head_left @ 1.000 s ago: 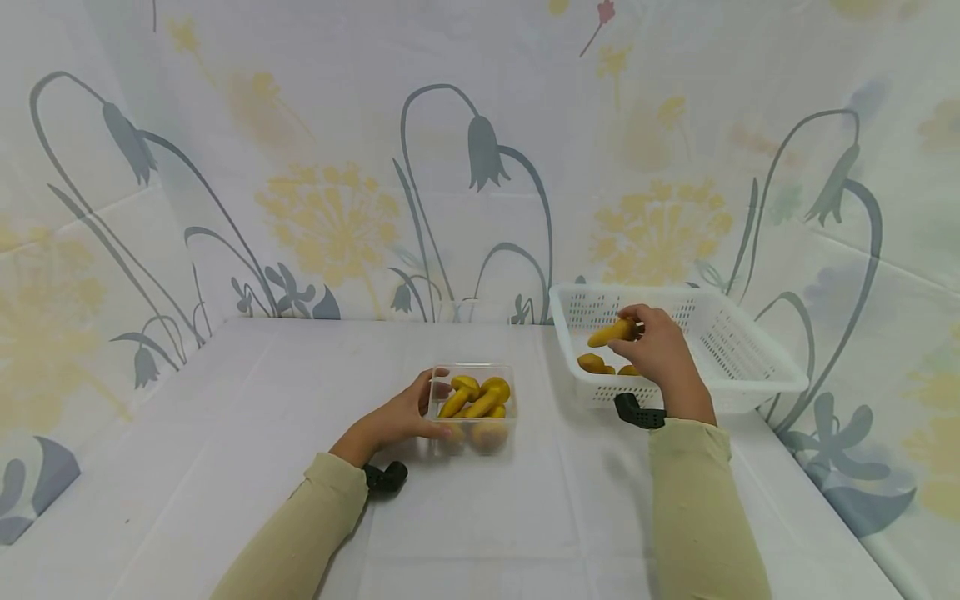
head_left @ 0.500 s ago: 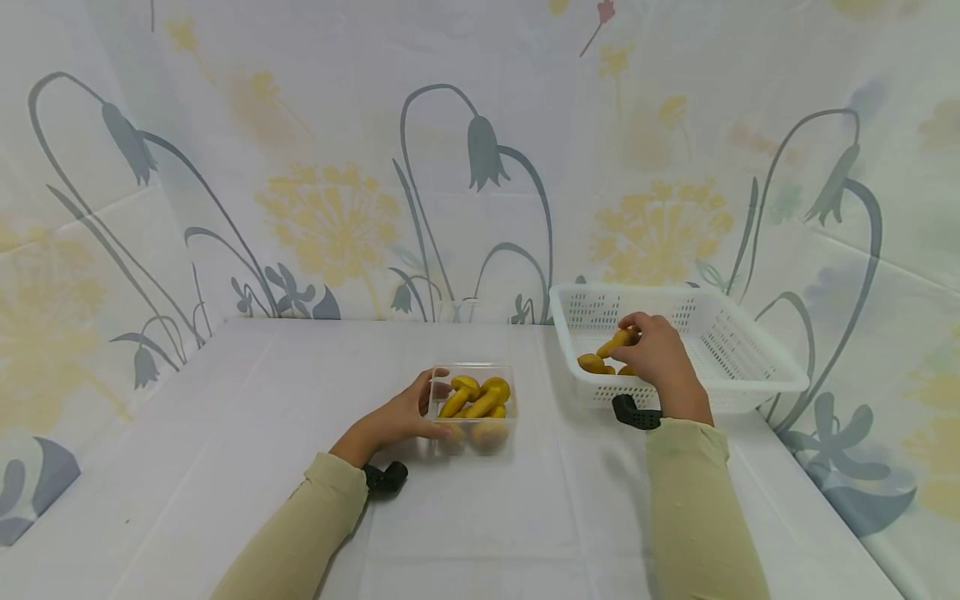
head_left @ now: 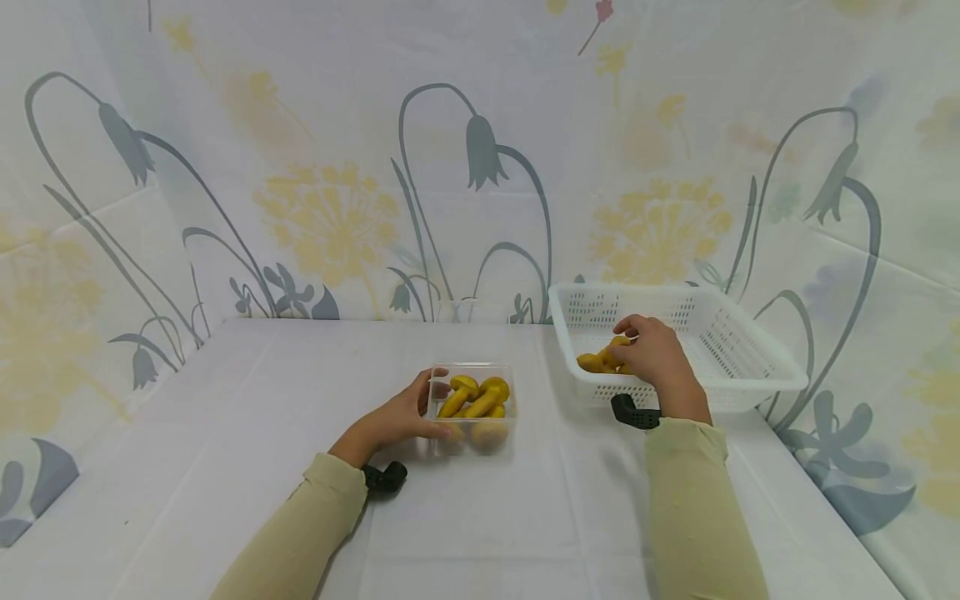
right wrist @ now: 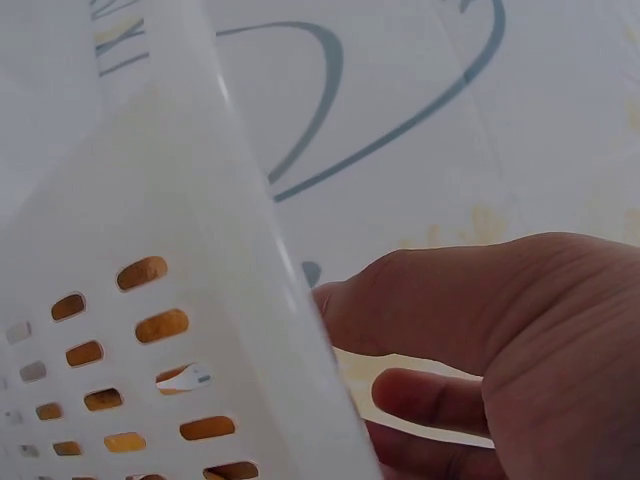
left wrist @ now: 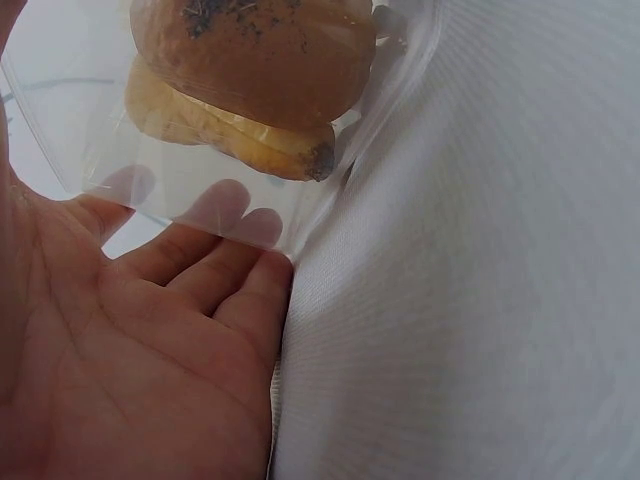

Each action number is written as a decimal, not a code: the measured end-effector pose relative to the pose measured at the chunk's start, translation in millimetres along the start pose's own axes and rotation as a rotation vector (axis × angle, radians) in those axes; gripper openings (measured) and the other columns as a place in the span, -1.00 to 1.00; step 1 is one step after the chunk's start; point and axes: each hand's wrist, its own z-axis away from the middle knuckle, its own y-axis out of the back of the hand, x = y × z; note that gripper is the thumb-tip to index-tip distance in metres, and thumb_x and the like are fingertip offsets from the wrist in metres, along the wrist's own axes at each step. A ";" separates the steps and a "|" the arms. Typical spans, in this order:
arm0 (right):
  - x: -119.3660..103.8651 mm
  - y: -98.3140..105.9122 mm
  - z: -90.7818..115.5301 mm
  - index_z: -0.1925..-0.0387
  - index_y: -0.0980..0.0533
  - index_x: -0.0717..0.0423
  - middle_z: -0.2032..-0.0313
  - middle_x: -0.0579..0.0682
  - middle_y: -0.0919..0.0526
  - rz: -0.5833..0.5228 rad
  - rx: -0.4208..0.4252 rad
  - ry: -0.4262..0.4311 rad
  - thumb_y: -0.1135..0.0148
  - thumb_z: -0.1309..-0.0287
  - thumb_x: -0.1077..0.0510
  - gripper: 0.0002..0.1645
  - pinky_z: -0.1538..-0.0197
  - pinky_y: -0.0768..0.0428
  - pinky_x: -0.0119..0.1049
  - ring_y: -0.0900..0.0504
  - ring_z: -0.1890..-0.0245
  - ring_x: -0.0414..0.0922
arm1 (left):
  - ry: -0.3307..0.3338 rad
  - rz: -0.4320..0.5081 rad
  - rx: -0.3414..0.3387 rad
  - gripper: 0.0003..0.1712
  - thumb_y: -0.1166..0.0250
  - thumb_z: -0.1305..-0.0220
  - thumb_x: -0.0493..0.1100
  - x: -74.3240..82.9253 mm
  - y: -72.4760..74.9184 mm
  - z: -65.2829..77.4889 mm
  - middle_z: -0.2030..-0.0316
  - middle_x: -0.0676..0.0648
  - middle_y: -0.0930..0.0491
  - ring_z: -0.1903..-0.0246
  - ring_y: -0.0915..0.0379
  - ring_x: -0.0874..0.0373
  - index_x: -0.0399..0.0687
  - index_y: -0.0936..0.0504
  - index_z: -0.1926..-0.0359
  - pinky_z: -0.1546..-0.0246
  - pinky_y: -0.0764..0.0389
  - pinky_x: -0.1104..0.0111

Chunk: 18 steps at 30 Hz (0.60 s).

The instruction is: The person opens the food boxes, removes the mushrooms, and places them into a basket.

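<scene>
In the head view, a clear plastic box [head_left: 474, 423] holding several yellow mushrooms [head_left: 491, 393] stands mid-table. My left hand [head_left: 397, 415] holds its left side, thumb toward the front and fingers toward the back. The left wrist view shows fingertips through the transparent wall, below a brown mushroom cap [left wrist: 255, 50]. To the right, my right hand [head_left: 656, 354] reaches into a white perforated basket [head_left: 750, 382]. Its thumb and fingers are apart, just above and beside yellow mushrooms [head_left: 592, 362] in the near left corner. The basket wall partly hides them in the right wrist view.
A white cloth [head_left: 225, 500] covers the table. Behind it hangs a flower-printed curtain [head_left: 337, 125]. A faint transparent object [head_left: 472, 312] stands at the table's back edge. The basket's raised rim lies close to my right wrist.
My right hand has lowered a mushroom from above the basket to the others in its corner, and its fingers have parted from it. The left hand and plastic box stay put.
</scene>
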 end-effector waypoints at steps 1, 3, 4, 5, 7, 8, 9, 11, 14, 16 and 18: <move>-0.4 -0.2 0.0 -0.16 -0.39 0.14 -0.23 0.28 -0.35 0.001 -0.002 0.005 -0.13 -0.25 0.00 -0.49 -0.08 -0.51 0.07 -0.38 -0.16 0.21 | -0.001 0.000 0.001 0.15 -0.51 0.00 0.01 0.1 -0.1 0.2 -0.38 -0.18 -0.23 -0.49 0.07 -0.11 0.01 0.05 -0.45 -0.45 -0.04 -0.05; -2.5 -0.5 0.4 -0.16 -0.40 0.14 -0.23 0.28 -0.36 0.011 -0.001 0.017 -0.14 -0.26 -0.01 -0.49 -0.09 -0.50 0.09 -0.39 -0.17 0.21 | 0.000 0.001 0.001 0.14 -0.51 0.00 0.01 0.3 -0.3 0.6 -0.38 -0.18 -0.23 -0.48 0.06 -0.12 0.03 0.05 -0.45 -0.45 -0.05 -0.06; -3.5 -0.8 0.3 -0.17 -0.40 0.13 -0.23 0.28 -0.36 0.018 0.001 0.025 -0.14 -0.27 -0.01 -0.49 -0.10 -0.50 0.09 -0.39 -0.18 0.21 | 0.001 0.000 0.002 0.14 -0.51 0.00 0.02 0.8 -0.4 0.9 -0.38 -0.18 -0.23 -0.48 0.06 -0.12 0.04 0.04 -0.45 -0.45 -0.05 -0.06; -4.8 -1.1 0.2 -0.17 -0.40 0.13 -0.22 0.28 -0.37 0.024 0.003 0.034 -0.15 -0.27 -0.01 -0.50 -0.11 -0.49 0.10 -0.39 -0.18 0.21 | 0.003 0.002 0.002 0.14 -0.51 0.00 0.02 1.2 -0.4 1.1 -0.39 -0.18 -0.23 -0.48 0.06 -0.12 0.06 0.04 -0.44 -0.45 -0.05 -0.06; -7.9 -1.9 0.2 -0.17 -0.41 0.13 -0.21 0.28 -0.39 0.034 0.008 0.054 -0.15 -0.28 0.00 -0.50 -0.14 -0.48 0.11 -0.40 -0.19 0.20 | 0.007 0.002 0.004 0.13 -0.52 0.01 0.03 2.0 -0.4 1.7 -0.39 -0.17 -0.23 -0.48 0.05 -0.12 0.09 0.03 -0.44 -0.44 -0.06 -0.07; -9.9 -2.4 0.3 -0.16 -0.41 0.13 -0.20 0.28 -0.40 0.036 0.011 0.063 -0.15 -0.27 0.00 -0.51 -0.15 -0.47 0.12 -0.40 -0.19 0.20 | 0.007 0.003 0.004 0.13 -0.52 0.01 0.03 2.4 -0.4 1.9 -0.39 -0.18 -0.23 -0.48 0.04 -0.13 0.09 0.03 -0.44 -0.44 -0.06 -0.07; -11.9 -3.0 0.4 -0.16 -0.41 0.13 -0.20 0.28 -0.41 0.037 0.011 0.071 -0.15 -0.27 0.00 -0.51 -0.15 -0.47 0.12 -0.40 -0.19 0.20 | 0.007 0.003 0.006 0.14 -0.52 0.01 0.04 3.0 -0.3 2.0 -0.39 -0.18 -0.23 -0.47 0.03 -0.13 0.09 0.03 -0.44 -0.44 -0.07 -0.07; -15.7 -4.2 0.5 -0.16 -0.42 0.13 -0.19 0.27 -0.42 0.038 0.008 0.086 -0.16 -0.27 0.01 -0.51 -0.16 -0.47 0.11 -0.40 -0.20 0.19 | 0.007 0.002 0.007 0.15 -0.52 0.02 0.04 3.4 -0.1 2.2 -0.39 -0.19 -0.23 -0.47 0.01 -0.13 0.07 0.04 -0.44 -0.44 -0.07 -0.07; -22.1 -6.1 1.3 -0.16 -0.44 0.12 -0.19 0.25 -0.42 0.034 0.000 0.101 -0.17 -0.27 0.02 -0.52 -0.16 -0.47 0.11 -0.40 -0.20 0.18 | 0.007 -0.005 0.005 0.18 -0.52 0.01 0.06 3.7 0.1 2.3 -0.39 -0.20 -0.22 -0.47 0.01 -0.13 0.02 0.06 -0.46 -0.44 -0.07 -0.07; -26.3 -7.7 1.9 -0.15 -0.44 0.11 -0.20 0.23 -0.42 0.029 -0.002 0.109 -0.19 -0.26 0.03 -0.53 -0.17 -0.46 0.11 -0.40 -0.21 0.18 | 0.007 -0.008 0.003 0.20 -0.52 0.01 0.06 3.7 0.1 2.2 -0.40 -0.20 -0.22 -0.47 0.02 -0.12 0.00 0.08 -0.47 -0.44 -0.07 -0.06; -30.6 -9.5 2.4 -0.15 -0.45 0.10 -0.20 0.23 -0.42 0.028 -0.005 0.119 -0.19 -0.26 0.04 -0.54 -0.17 -0.46 0.12 -0.40 -0.21 0.19 | 0.007 -0.011 0.003 0.20 -0.52 0.01 0.07 3.7 0.1 2.1 -0.39 -0.20 -0.22 -0.48 0.03 -0.12 -0.01 0.08 -0.47 -0.45 -0.06 -0.06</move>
